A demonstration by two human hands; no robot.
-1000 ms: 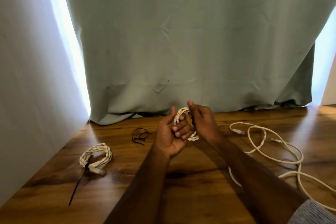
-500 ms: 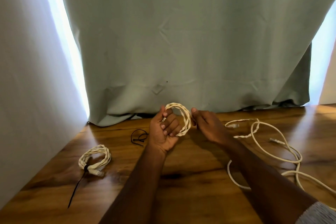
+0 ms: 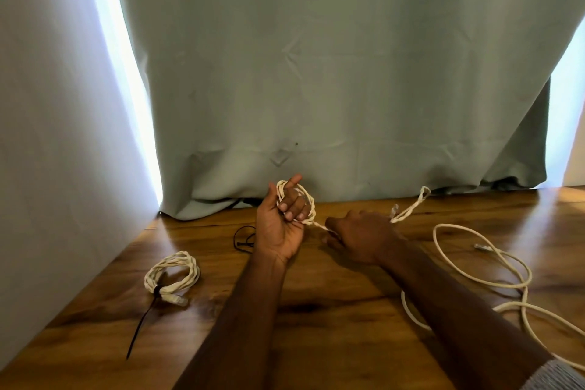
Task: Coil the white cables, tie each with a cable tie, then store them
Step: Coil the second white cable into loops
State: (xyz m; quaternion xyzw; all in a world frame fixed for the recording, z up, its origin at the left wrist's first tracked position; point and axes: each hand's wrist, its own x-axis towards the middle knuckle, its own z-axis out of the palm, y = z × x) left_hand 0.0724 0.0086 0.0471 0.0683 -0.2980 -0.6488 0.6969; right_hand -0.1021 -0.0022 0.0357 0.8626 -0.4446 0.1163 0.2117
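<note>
My left hand (image 3: pixel 280 225) is raised over the wooden table (image 3: pixel 332 310), its fingers curled through a small coil of twisted white cable (image 3: pixel 308 203). From the coil the cable runs right into my right hand (image 3: pixel 364 237), which pinches it just above the table. The cable's loose twisted end with its plug (image 3: pixel 408 207) sticks up past my right hand. A second white cable (image 3: pixel 172 274) lies coiled at the left, bound by a black cable tie (image 3: pixel 144 320). A third white cable (image 3: pixel 493 279) sprawls loose at the right. A loose black cable tie (image 3: pixel 242 236) lies behind my left wrist.
A grey-green curtain (image 3: pixel 316 73) hangs along the table's back edge. A pale wall or curtain (image 3: pixel 47 136) closes off the left side. Bright daylight shows in the gaps at both sides of the curtain.
My hands have moved apart. My right hand slid right and down along the cable, pulling it taut from the coil that my left hand keeps raised. The cable's free end swung up to the right.
</note>
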